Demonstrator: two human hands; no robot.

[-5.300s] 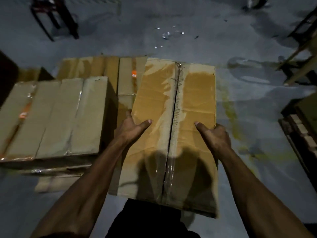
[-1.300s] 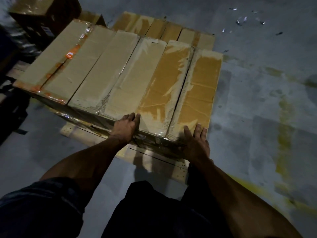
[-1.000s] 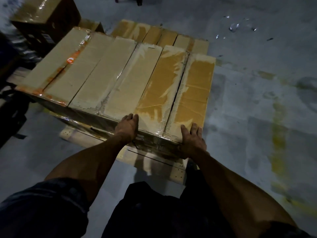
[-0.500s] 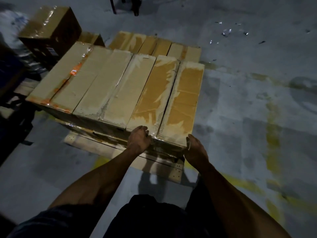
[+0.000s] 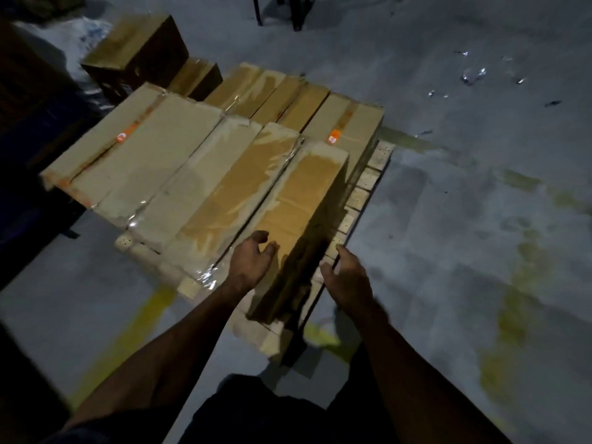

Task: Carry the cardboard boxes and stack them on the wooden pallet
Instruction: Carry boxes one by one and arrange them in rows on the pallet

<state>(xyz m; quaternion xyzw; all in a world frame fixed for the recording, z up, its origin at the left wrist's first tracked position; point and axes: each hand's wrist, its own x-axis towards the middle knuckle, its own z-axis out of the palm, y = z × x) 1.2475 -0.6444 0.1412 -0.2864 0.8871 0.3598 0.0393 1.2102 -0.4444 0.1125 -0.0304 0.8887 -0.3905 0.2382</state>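
Cardboard fills the middle of the view: three long boxes lie side by side as an upper layer on a wooden pallet [image 5: 352, 200], whose pale slat ends show along its 3 o'clock edge and at its near corner. The rightmost box [image 5: 298, 203], darker tan with glossy tape along its centre seam, sits flush against the middle box [image 5: 198, 184], and beyond that lies the left box [image 5: 128, 152] with an orange sticker on its tape. Behind them, toward 12 o'clock, a lower row of boxes [image 5: 323, 113] rests on the same pallet, one carrying another orange sticker.

The left hand [image 5: 253, 261] hovers over the near end of the rightmost box, fingers [image 5: 261, 235] loosely curled and apart, holding nothing; whether they touch the cardboard cannot be told. The right hand [image 5: 346, 274] is at 3 o'clock of that box's near corner, just beside its shaded side wall, fingers relaxed and slightly spread, gripping nothing.

At 11 o'clock a taller dark carton [image 5: 134, 52] stands on the floor [image 5: 464, 219] with a smaller carton [image 5: 198, 76] just beside it. The grey concrete floor carries yellowish stains at 3 to 5 o'clock and a yellow painted line at 7 o'clock. Small shiny scraps [image 5: 474, 75] lie at 1 o'clock, and dark furniture legs [image 5: 294, 11] stand at 12 o'clock.
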